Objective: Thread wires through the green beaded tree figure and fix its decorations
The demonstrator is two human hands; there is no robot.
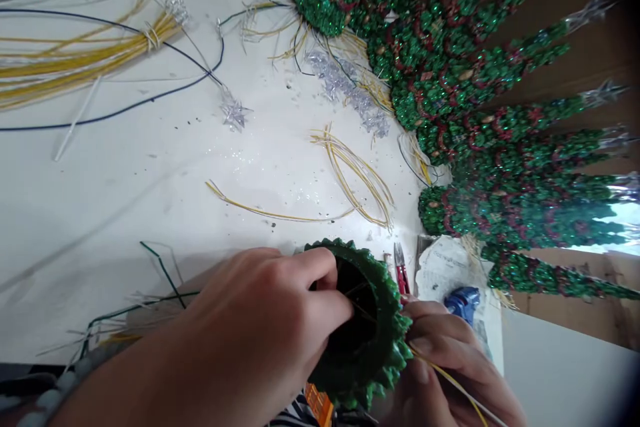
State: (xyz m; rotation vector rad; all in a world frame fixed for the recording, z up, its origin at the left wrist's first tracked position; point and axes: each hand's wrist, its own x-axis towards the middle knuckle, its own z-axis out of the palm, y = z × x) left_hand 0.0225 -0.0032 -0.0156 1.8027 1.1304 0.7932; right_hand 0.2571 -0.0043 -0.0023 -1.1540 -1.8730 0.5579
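Observation:
My left hand reaches over the rim of a hollow green frilled cone, its bent fingers inside the dark opening. Thin wire strands show at those closed fingertips; the tips themselves are partly hidden. On the cone's right side, my right hand pinches a yellow wire and a white wire close against the frilled edge. Both wires trail off to the lower right. Red-handled snips lie just beyond the cone, near the right fingertips.
Decorated green glitter trees line the right side. A loose yellow-white wire coil, clear plastic stars and a tied yellow wire bundle lie on the white table. A blue glue gun rests on paper at right.

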